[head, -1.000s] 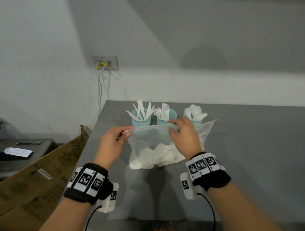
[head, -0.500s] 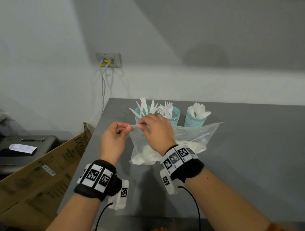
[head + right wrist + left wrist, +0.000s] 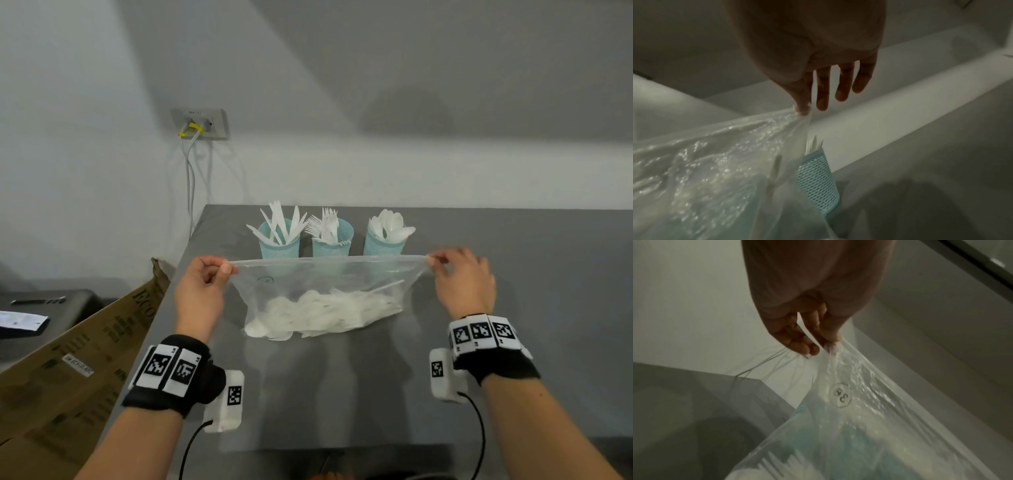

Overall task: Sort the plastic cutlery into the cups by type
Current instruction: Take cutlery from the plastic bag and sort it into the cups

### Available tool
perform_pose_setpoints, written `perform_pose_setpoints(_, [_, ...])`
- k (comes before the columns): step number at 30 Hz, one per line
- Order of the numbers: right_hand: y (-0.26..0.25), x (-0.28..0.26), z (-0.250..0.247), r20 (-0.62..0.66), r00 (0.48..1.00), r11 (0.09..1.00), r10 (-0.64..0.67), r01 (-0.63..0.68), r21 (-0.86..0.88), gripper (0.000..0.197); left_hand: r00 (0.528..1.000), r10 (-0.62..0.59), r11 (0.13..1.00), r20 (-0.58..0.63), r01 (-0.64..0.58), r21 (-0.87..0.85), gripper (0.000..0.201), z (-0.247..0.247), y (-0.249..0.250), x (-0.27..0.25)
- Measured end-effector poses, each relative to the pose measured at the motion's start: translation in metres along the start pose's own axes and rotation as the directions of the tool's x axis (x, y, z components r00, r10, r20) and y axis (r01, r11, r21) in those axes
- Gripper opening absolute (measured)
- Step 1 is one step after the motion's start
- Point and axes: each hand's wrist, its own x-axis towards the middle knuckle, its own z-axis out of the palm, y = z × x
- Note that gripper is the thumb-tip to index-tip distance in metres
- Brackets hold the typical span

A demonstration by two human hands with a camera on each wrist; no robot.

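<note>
A clear plastic bag (image 3: 325,287) with white plastic cutlery (image 3: 322,313) lying in its bottom stands on the grey table (image 3: 531,291). My left hand (image 3: 205,277) pinches its top left corner and my right hand (image 3: 459,274) pinches its top right corner, so the top edge is stretched taut. Behind the bag stand three teal cups: one with knives (image 3: 279,240), one with forks (image 3: 331,238), one with spoons (image 3: 385,238). In the left wrist view my left hand (image 3: 818,344) pinches the bag (image 3: 859,402). In the right wrist view my right hand (image 3: 803,108) pinches the bag (image 3: 725,162) beside a teal cup (image 3: 816,180).
A brown cardboard box (image 3: 68,363) leans against the table's left edge. A wall socket (image 3: 200,123) with cables hangs above the table's back left corner. A dark surface with a paper slip (image 3: 20,320) lies at the far left.
My right hand has slid along the bag's top edge from beside my left hand out to the right corner. The bag's top is now stretched wide and taut.
</note>
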Motion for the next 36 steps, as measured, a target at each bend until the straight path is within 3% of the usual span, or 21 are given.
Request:
perform_pose_setpoints(2, [-0.005,-0.002,0.002,0.023,0.999,0.976,0.024,-0.028,0.216,0.017,1.0,0.003,0.998,0.008,-0.002,-0.065,0.018,0.002,0.007,-0.004])
perform_pose_setpoints(4, [-0.018,-0.012,0.003,0.078,0.997,0.851,-0.009,-0.034,0.524,0.012,1.0,-0.003,0.993,0.027,0.006,-0.117,0.013,0.004,0.014,-0.009])
perform_pose_setpoints(5, [-0.024,-0.017,0.005,0.097,0.994,0.801,-0.056,-0.013,0.599,0.011,0.999,0.004,0.993,0.041,0.001,-0.116,0.009,0.005,0.016,-0.01])
perform_pose_setpoints(6, [-0.029,-0.021,0.008,0.11,0.989,0.796,-0.103,0.015,0.604,0.01,0.998,0.013,0.997,0.065,-0.008,-0.079,0.003,0.006,0.017,-0.01])
perform_pose_setpoints(9, [-0.034,-0.024,0.024,0.185,0.974,0.849,-0.13,0.013,0.527,0.014,0.988,0.027,0.977,0.154,-0.058,0.205,0.028,0.012,0.008,-0.006])
perform_pose_setpoints(10, [-0.036,-0.026,0.027,0.205,0.973,0.861,-0.109,-0.011,0.509,0.018,0.988,-0.001,0.955,0.152,-0.044,0.292,0.028,0.015,0.008,-0.006])
perform_pose_setpoints(12, [-0.037,-0.03,0.032,0.232,0.969,0.863,-0.081,-0.048,0.502,0.04,0.99,-0.021,0.879,0.141,-0.049,0.475,0.021,0.02,0.006,-0.008])
perform_pose_setpoints(14, [-0.038,-0.036,0.033,0.28,0.957,0.833,-0.071,-0.097,0.544,0.06,0.975,-0.057,0.807,0.215,-0.082,0.585,0.044,0.021,0.002,-0.011])
perform_pose_setpoints(16, [-0.039,-0.039,0.038,0.376,0.924,0.777,-0.072,-0.185,0.602,0.075,0.922,-0.176,0.835,0.345,-0.046,0.548,0.073,0.022,-0.001,-0.013])
perform_pose_setpoints(18, [-0.04,-0.04,0.045,0.481,0.876,0.662,-0.036,-0.339,0.668,0.082,0.852,-0.276,0.886,0.445,0.047,0.461,0.089,0.028,-0.004,-0.016])
perform_pose_setpoints(20, [-0.043,-0.04,0.054,0.552,0.833,0.523,0.039,-0.488,0.699,0.075,0.816,-0.318,0.914,0.483,0.128,0.385,0.093,0.04,-0.01,-0.02])
perform_pose_setpoints(21, [-0.044,-0.039,0.058,0.565,0.82,0.498,0.088,-0.527,0.688,0.063,0.819,-0.332,0.92,0.468,0.172,0.353,0.092,0.046,-0.014,-0.021])
perform_pose_setpoints(23, [-0.046,-0.036,0.066,0.55,0.812,0.56,0.198,-0.554,0.617,0.038,0.847,-0.379,0.914,0.372,0.277,0.298,0.08,0.057,-0.021,-0.022])
perform_pose_setpoints(25, [-0.045,-0.032,0.076,0.508,0.824,0.674,0.251,-0.526,0.519,0.028,0.889,-0.389,0.904,0.241,0.319,0.285,0.048,0.063,-0.026,-0.021])
perform_pose_setpoints(27, [-0.045,-0.028,0.082,0.51,0.831,0.83,0.223,-0.436,0.347,0.021,0.903,-0.387,0.847,0.187,0.268,0.459,0.03,0.064,-0.028,-0.018])
perform_pose_setpoints(29, [-0.043,-0.03,0.08,0.53,0.819,0.916,0.221,-0.36,0.175,0.034,0.886,-0.423,0.655,0.19,0.154,0.74,0.048,0.063,-0.033,-0.014])
perform_pose_setpoints(31, [-0.041,-0.033,0.074,0.476,0.855,0.974,0.205,-0.226,-0.015,0.051,0.899,-0.41,0.494,0.156,0.076,0.866,0.065,0.062,-0.037,-0.01])
perform_pose_setpoints(33, [-0.038,-0.034,0.074,0.426,0.885,0.977,0.185,-0.117,-0.18,0.052,0.913,-0.383,0.426,0.143,0.037,0.904,0.067,0.061,-0.042,-0.005])
perform_pose_setpoints(36, [-0.035,-0.03,0.076,0.4,0.901,0.959,0.167,-0.054,-0.279,0.034,0.928,-0.335,0.345,0.164,-0.041,0.938,0.049,0.061,-0.047,-0.002])
